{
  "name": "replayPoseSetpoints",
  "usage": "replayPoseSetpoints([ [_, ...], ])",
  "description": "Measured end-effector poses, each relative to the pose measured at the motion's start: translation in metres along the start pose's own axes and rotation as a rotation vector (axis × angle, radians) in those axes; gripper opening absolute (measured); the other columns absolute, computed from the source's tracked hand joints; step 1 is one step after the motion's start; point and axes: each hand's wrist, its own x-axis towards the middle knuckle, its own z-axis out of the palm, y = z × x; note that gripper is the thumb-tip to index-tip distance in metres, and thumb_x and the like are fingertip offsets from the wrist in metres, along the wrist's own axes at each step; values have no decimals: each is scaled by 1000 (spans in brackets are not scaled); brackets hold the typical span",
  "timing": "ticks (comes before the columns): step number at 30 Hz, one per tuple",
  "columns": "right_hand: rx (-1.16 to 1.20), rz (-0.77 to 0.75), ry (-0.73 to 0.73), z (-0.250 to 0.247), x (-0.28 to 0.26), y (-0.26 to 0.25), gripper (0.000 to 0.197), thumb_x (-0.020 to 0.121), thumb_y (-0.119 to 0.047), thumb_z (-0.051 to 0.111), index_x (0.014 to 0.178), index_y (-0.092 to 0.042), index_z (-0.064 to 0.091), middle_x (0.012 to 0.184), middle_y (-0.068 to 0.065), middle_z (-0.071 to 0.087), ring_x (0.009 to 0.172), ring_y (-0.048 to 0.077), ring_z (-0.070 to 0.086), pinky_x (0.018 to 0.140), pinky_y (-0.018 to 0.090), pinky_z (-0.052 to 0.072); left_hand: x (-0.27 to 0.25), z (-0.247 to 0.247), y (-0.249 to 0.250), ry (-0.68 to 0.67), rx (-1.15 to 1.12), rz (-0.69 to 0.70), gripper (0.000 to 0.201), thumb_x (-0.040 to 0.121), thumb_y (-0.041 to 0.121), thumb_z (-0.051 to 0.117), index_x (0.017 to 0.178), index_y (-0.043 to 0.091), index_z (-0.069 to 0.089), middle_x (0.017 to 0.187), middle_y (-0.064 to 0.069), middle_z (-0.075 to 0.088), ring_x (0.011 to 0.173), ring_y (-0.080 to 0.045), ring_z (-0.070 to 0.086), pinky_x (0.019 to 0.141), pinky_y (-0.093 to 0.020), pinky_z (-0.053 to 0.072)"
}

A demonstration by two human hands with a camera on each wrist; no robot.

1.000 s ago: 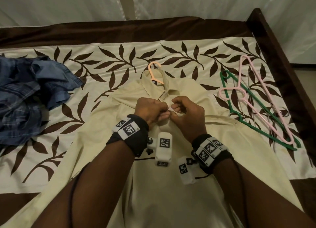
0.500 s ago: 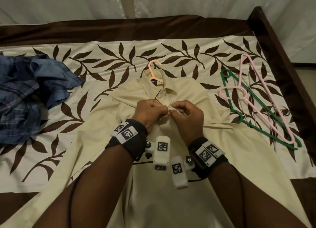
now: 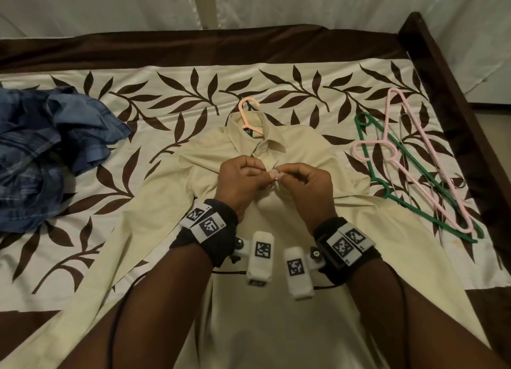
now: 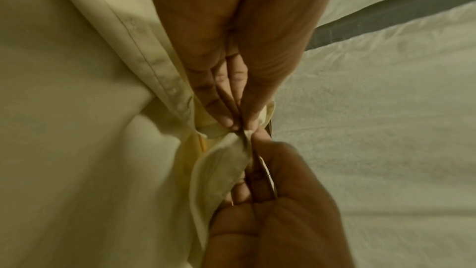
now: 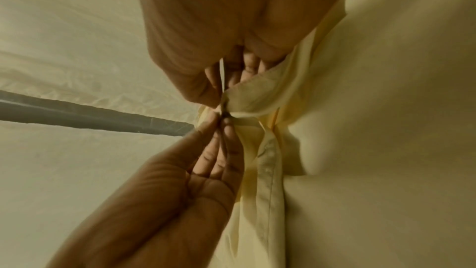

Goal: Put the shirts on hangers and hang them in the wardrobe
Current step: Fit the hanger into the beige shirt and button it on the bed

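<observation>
A cream shirt [image 3: 276,299] lies face up on the bed, and the hook of a peach hanger [image 3: 247,111] sticks out of its collar. My left hand [image 3: 249,177] and right hand [image 3: 296,176] meet just below the collar, and each pinches an edge of the shirt's front opening. In the left wrist view my left hand [image 4: 239,125] pinches the cloth from above, against the right hand [image 4: 270,211]. The right wrist view shows my right hand [image 5: 219,101] pinching a fold of the cream shirt [image 5: 257,97] opposite the left hand [image 5: 206,170].
A heap of blue shirts [image 3: 41,153] lies at the left of the bed. A green hanger [image 3: 431,202] and a pink hanger [image 3: 398,158] lie at the right, near the dark wooden bed frame [image 3: 456,106]. White curtains [image 3: 304,3] hang behind the bed.
Both hands have stayed on the shirt front just below the collar. The gap seen there half a second ago has closed, and the fingertips now meet.
</observation>
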Motion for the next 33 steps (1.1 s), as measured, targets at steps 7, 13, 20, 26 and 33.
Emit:
replayPoseSetpoints([
  [7,-5,205,-183,-7,18,-1,19,94,-16,65,95,2,74,86,24,71,74,19,62,74,32,54,-2,-5,0,-58,93,123,39,75,-11,78,95,9,51,78,-20,62,69,-26,65,72,-37,59],
  [13,60,348,-275,-12,29,-4,29,97,-26,63,98,2,73,73,8,62,64,16,52,59,23,45,6,-2,2,2,248,241,30,76,-6,78,87,14,58,71,-7,57,61,-17,53,66,-32,55],
  [20,-736,-23,-241,-32,22,5,20,84,-39,74,97,-24,75,83,-9,70,78,9,63,73,30,53,4,-13,-3,169,414,259,16,83,10,74,92,20,67,86,-4,72,82,-20,70,80,-38,60],
  [26,-748,-77,-116,-41,13,7,22,91,-37,64,83,-19,74,73,-2,68,73,22,60,66,35,45,-20,-49,-35,83,1391,279,25,88,32,69,106,16,72,100,-12,67,96,-34,60,81,-41,49],
  [33,-352,313,-253,-40,0,-18,17,87,-16,71,85,1,73,72,10,63,69,18,55,63,28,43,-79,-41,-33,183,1316,660,17,72,6,79,87,9,72,73,-6,58,63,-25,53,52,-28,30],
])
